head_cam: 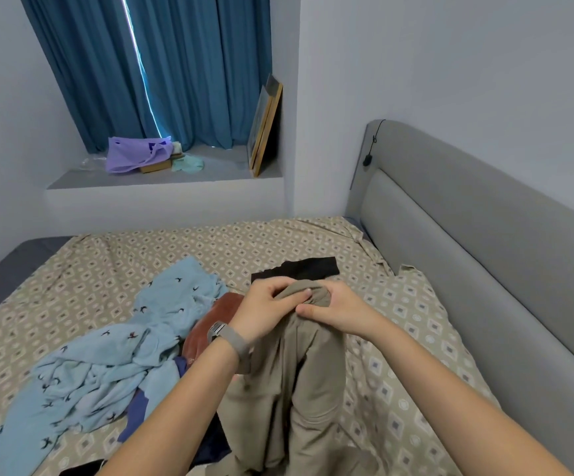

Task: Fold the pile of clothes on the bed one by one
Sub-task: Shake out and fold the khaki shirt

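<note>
2 hands meet at the bunched top of the khaki garment [299,379]: my left hand [265,309] and my right hand [330,309] both curl their fingers around its gathered cloth, and it hangs down over the bed [278,245]. Just left lies the pile: a light blue bird-print piece [113,355], a rust-brown one [210,324]. Beyond my hands lies a folded black garment [306,267].

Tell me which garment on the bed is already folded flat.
The black garment beyond both hands lies flat with straight edges. The light blue bird-print one and rust one lie crumpled; the khaki one hangs from both hands.
</note>
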A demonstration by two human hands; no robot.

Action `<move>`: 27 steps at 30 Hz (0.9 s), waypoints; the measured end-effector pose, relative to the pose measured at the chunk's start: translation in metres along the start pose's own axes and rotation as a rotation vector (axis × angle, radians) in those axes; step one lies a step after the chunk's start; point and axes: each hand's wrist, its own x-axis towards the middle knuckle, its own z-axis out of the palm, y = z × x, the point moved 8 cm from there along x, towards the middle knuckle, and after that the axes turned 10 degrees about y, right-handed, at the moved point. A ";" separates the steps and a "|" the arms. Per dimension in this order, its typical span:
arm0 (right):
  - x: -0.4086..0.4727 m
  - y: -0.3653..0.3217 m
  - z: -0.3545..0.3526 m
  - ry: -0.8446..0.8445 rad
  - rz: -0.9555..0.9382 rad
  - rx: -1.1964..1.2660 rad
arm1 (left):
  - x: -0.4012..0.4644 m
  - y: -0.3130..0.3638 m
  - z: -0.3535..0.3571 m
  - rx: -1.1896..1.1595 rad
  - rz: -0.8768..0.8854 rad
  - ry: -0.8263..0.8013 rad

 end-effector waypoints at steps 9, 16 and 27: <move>0.004 -0.006 -0.023 0.254 0.016 0.169 | -0.101 -0.146 0.016 0.170 -0.465 -0.434; -0.004 0.037 -0.106 0.506 0.182 0.280 | -0.064 -0.147 -0.045 -0.236 -0.534 0.146; -0.038 0.080 -0.024 -0.101 0.297 -0.009 | 0.007 0.004 0.015 0.131 -0.056 -0.314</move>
